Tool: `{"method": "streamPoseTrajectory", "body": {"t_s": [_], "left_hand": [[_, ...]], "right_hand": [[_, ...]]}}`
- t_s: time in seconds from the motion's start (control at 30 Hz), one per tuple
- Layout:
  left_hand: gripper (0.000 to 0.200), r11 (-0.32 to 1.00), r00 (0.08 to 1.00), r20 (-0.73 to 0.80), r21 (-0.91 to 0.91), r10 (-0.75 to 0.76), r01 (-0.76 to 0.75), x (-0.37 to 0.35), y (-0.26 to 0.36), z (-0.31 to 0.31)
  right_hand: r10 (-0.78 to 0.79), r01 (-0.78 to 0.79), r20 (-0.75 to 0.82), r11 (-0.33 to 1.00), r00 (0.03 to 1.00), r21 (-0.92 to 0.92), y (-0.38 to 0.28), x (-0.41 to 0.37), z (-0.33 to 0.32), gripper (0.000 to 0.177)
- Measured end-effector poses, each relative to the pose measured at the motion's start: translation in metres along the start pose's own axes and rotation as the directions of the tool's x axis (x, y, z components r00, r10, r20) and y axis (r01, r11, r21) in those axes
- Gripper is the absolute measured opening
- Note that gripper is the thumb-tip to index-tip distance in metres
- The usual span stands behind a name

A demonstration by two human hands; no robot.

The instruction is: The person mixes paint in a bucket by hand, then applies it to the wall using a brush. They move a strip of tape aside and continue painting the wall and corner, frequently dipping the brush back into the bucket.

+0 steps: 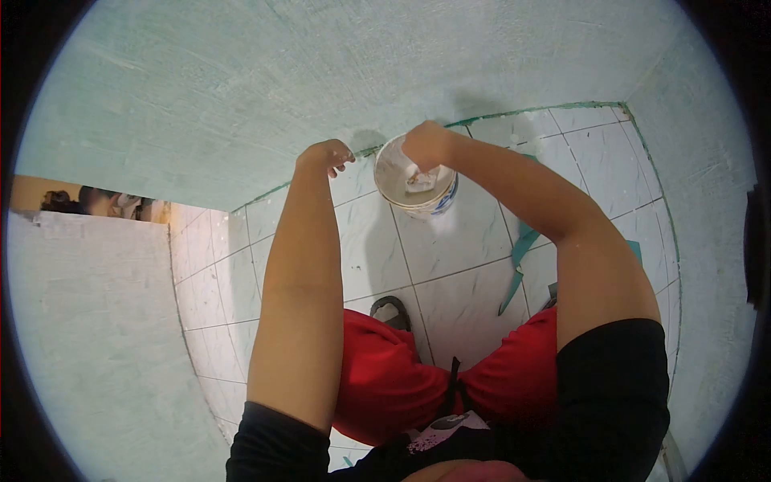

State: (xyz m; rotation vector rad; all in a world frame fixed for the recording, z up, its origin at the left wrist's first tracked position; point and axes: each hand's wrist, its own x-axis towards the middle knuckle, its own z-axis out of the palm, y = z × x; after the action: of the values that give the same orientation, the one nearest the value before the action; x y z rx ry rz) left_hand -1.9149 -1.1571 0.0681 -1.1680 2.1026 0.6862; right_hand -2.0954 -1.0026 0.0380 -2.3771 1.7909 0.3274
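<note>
Walls (450, 56), pale green and streaked, enclose a white tiled floor (458, 313) with a green band along part of the base. Head view: the bucket (389, 170) stands upright on the tiles close to the far wall, between the hands; its lower side carries blue print, not legible. Right hand (428, 147) reaches over the rim into the mouth, wrist bent; its fingertips are largely hidden. Just below it shows a white piece (421, 180), blurred; whether it is gripped cannot be told. Left hand (329, 156) hangs left of the bucket, near the wall, apart from the rim, fingers loosely bent and parted.

Right of the bucket, a teal strip (511, 287) lies on the floor, partly covered by the right arm. One dark sandal (392, 313) shows beyond the red trousers (377, 377); the other foot is mostly hidden. At far left, an opening (26, 193) contains dark items (60, 202), indistinct. Black lens edges cut off the corners.
</note>
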Motion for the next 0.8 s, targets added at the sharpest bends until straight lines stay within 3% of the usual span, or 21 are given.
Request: {"method": "streamPoseTrajectory", "body": {"t_s": [0.1,0.2,0.43,0.67,0.8], "left_hand": [[0.038,1.0,1.0,0.012,0.025,0.015,-0.015,0.0,0.005,0.0],[0.038,0.998,0.998,0.005,0.031,-0.062,0.062,-0.002,0.011,0.0],[0.04,1.0,1.0,0.016,0.01,-0.008,0.008,-0.004,0.001,0.0],[0.041,0.999,0.999,0.023,0.028,-0.038,0.037,-0.006,0.008,0.0],[0.042,0.999,0.999,0.027,0.028,-0.03,0.029,-0.01,0.014,-0.001]], "right_hand": [[0.074,-0.072,-0.029,0.994,0.997,0.082,0.014,-0.008,-0.025,0.029],[0.126,-0.122,-0.02,0.983,0.992,0.138,0.035,-0.004,-0.029,0.033],[0.211,-0.198,-0.006,0.923,0.977,0.33,0.065,-0.026,-0.036,0.032],[0.162,-0.181,0.08,0.86,0.983,0.477,0.1,-0.025,-0.007,0.035],[0.295,-0.297,0.087,0.805,0.952,0.514,0.105,-0.026,0.001,0.037]]}}
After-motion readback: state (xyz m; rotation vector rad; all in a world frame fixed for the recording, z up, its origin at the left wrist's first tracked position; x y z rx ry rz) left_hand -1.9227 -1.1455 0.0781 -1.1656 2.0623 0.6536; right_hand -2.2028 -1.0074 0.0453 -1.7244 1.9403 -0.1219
